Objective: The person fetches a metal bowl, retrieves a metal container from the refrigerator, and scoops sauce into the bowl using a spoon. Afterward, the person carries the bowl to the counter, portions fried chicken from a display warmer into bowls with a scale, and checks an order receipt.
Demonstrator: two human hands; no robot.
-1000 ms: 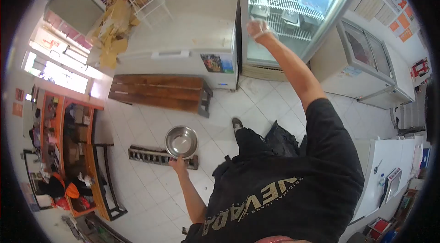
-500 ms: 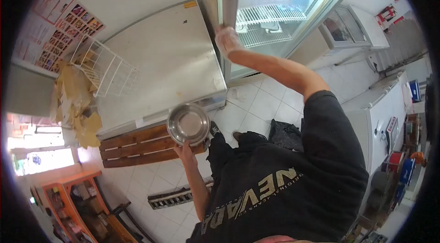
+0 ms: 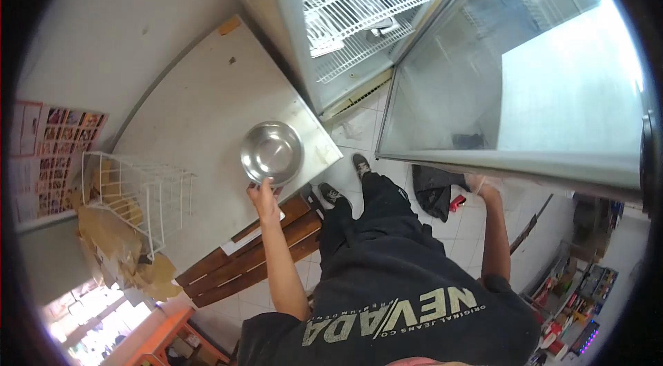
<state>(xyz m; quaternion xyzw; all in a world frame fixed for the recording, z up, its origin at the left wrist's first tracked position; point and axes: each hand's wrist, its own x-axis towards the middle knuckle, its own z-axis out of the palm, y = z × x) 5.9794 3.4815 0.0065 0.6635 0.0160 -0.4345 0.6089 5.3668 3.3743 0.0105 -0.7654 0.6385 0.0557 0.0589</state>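
Observation:
My left hand (image 3: 264,201) grips the near rim of a round stainless steel bowl (image 3: 272,152). The bowl is above the pale top of a chest freezer (image 3: 200,110), its shiny inner bottom showing. On the right, my right hand (image 3: 478,184), in a thin clear plastic glove, is close to the lower edge of a glass fridge door (image 3: 449,117). The door stands swung wide. Its frame and the blur hide how the fingers of that hand are set. Beyond the opening are white wire shelves (image 3: 366,7) in the lit fridge, with a metal container (image 3: 383,26) on them.
A white wire basket (image 3: 138,193) and crumpled brown paper (image 3: 121,242) are at the freezer's left end. A slatted wooden bench (image 3: 255,248) stands before the freezer. On the tiles by my feet lies a black plastic bag (image 3: 431,192).
The fridge door has swung open toward the right, and my right hand has moved with it, rightward and down. My left hand has brought the bowl forward over the freezer top. My view has turned.

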